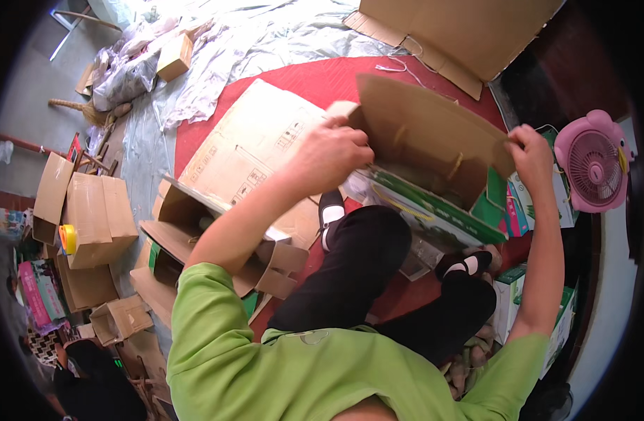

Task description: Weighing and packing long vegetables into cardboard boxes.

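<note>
Both hands grasp one brown flap of a green-printed carton resting on the person's lap.
The left hand (334,151) pinches the cardboard flap (423,137) at its left end, the right hand (531,153) its right corner; the flap's long axis spans between them above the carton (434,210).

Matt brown corrugated cardboard forms the flap (434,133), above a glossy green-and-white printed carton (434,207). A red mat (315,77) looks felt-like beside crinkled, shiny plastic sheeting (266,35). The pink fan (594,161) is smooth plastic.

Brown-flapped green carton (434,175) — open, tilted over lap
</note>
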`<state>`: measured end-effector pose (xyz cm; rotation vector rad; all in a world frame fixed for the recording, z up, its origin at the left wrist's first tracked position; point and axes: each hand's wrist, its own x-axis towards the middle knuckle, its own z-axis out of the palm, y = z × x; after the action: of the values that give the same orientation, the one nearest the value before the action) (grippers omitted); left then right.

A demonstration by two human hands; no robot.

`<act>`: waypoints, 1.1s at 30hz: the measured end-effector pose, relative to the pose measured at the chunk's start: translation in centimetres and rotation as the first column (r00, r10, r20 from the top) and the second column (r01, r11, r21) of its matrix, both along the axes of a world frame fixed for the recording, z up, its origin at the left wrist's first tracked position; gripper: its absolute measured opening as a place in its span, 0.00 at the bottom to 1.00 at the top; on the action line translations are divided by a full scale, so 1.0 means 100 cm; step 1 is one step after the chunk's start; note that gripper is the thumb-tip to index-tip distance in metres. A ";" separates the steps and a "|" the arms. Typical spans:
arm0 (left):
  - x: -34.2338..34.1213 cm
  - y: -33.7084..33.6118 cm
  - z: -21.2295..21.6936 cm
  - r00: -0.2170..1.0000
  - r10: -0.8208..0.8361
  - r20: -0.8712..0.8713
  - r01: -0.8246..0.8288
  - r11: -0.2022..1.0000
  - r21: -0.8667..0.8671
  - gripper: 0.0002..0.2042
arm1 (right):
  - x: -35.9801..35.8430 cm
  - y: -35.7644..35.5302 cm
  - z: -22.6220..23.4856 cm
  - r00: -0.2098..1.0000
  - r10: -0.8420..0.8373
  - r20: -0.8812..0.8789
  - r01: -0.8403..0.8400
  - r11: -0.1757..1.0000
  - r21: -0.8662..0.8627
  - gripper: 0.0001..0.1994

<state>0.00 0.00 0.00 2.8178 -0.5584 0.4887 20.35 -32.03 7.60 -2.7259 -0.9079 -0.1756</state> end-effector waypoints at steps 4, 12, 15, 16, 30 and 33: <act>-0.040 0.057 0.009 0.987 0.136 0.091 -0.145 0.984 0.107 0.02 | -0.020 0.072 -0.012 0.993 0.103 0.050 -0.107 0.992 0.067 0.06; -0.127 0.150 -0.013 0.937 0.347 -0.024 -0.326 0.901 0.287 0.02 | -0.087 0.198 -0.096 0.971 0.236 -0.032 -0.225 0.951 0.212 0.06; -0.158 0.174 -0.018 0.910 0.412 -0.044 -0.380 0.873 0.306 0.03 | -0.118 0.238 -0.120 0.962 0.249 -0.111 -0.219 0.949 0.226 0.06; -0.166 0.182 -0.020 0.902 0.425 -0.070 -0.381 0.863 0.332 0.03 | -0.124 0.250 -0.136 0.954 0.261 -0.149 -0.226 0.949 0.220 0.06; -0.179 0.186 -0.017 0.727 0.603 -0.328 -0.576 0.796 0.187 0.12 | -0.138 0.262 -0.136 0.796 0.264 -0.545 -0.138 0.955 0.261 0.11; -0.150 0.144 -0.014 0.837 0.450 -0.311 -0.454 0.889 0.063 0.12 | -0.109 0.213 -0.115 0.820 0.281 -0.499 -0.108 0.931 0.348 0.09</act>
<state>-15.01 14.45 -1.42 2.9204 0.1862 0.0986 9.47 -10.70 -3.91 -2.1848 -0.8892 0.4456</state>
